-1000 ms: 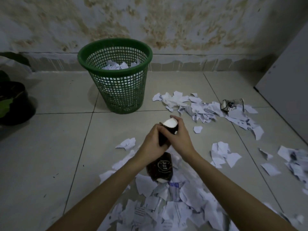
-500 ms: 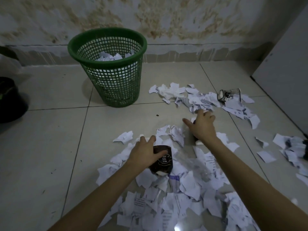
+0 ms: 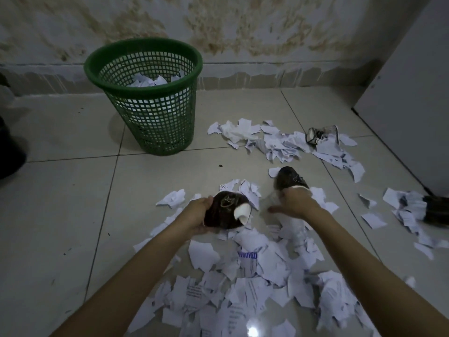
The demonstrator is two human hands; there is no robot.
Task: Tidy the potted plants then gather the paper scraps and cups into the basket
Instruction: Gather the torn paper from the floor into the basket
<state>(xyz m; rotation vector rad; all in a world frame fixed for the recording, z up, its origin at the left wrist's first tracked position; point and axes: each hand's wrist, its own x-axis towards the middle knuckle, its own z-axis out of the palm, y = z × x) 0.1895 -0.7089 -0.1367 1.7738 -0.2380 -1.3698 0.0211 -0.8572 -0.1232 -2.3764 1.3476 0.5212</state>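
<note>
A green mesh basket stands near the wall with white scraps inside. My left hand grips a crushed dark brown paper cup just above the floor. My right hand holds a second dark brown cup by its white rim. Torn paper scraps lie in a heap under my arms, and another patch of scraps lies right of the basket. A clear crushed cup rests at that patch's far end.
A dark plant pot sits at the left edge. A white cabinet fills the right side. More scraps and a dark cup lie by the cabinet's foot. The stained wall runs behind the basket.
Both hands held cups together, then parted. My left hand lifted its cup off the scraps, and my right hand picked up the second cup from the floor.
</note>
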